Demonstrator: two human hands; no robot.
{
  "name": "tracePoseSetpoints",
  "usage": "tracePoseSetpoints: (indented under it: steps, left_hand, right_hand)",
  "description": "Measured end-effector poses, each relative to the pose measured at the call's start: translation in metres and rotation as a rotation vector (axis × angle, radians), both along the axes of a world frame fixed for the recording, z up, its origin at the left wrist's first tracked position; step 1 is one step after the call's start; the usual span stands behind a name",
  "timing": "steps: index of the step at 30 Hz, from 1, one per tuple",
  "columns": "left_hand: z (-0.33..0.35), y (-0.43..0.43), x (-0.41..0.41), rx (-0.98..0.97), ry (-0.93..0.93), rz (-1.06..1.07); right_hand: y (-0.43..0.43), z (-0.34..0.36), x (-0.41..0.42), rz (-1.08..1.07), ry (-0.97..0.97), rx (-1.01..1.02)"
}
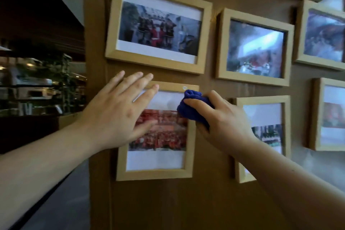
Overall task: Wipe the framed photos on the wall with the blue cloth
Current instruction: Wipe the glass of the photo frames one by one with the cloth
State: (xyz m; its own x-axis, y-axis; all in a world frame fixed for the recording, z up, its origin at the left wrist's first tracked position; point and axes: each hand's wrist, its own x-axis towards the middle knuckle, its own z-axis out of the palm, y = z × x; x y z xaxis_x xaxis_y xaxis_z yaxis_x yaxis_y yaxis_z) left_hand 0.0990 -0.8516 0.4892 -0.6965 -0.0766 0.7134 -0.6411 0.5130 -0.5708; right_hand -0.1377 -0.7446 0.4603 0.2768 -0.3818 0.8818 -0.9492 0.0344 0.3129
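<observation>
Several light wooden framed photos hang on a brown wall [209, 201]. The lower-left frame [155, 173], holding a photo full of red, is the one under my hands. My left hand [119, 110] lies flat with fingers spread over its upper left corner and glass. My right hand [222, 119] grips the bunched blue cloth [192, 106] and presses it against the upper right part of that frame's glass. Part of the photo is hidden behind both hands.
A wide frame [158, 24] hangs directly above, another [253, 46] to its right, and one [265, 136] sits just right of my right hand. More frames line the right edge. Left of the wall edge is a dim room with shelves and plants [41, 84].
</observation>
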Motion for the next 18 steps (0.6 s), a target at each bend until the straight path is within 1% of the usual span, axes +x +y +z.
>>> tracePoseSetpoints:
  steps: [3,5,7,10,14,16,18]
  left_hand:
    - [0.001,-0.022,0.020,0.049,0.019,0.067]
    - [-0.002,-0.037,0.027,0.096,0.042,0.074]
    - [-0.006,-0.048,0.029,0.102,0.068,0.052]
    - [-0.011,-0.058,0.027,0.078,0.119,-0.034]
    - [-0.018,-0.073,0.022,-0.019,0.177,-0.116]
    - [-0.019,-0.078,0.021,-0.062,0.199,-0.146]
    - [-0.020,-0.081,0.020,-0.090,0.208,-0.157]
  right_hand:
    - [-0.018,0.006,0.016,0.028,0.025,0.009]
    - [-0.029,0.008,0.027,0.037,0.035,0.037]
    - [-0.039,0.009,0.039,0.041,0.047,0.043]
    - [-0.055,0.012,0.059,0.050,0.056,0.036]
    - [-0.074,0.015,0.082,0.084,0.106,-0.004]
    - [-0.076,0.015,0.080,0.060,0.127,-0.009]
    - [-0.068,0.011,0.068,-0.013,0.133,0.014]
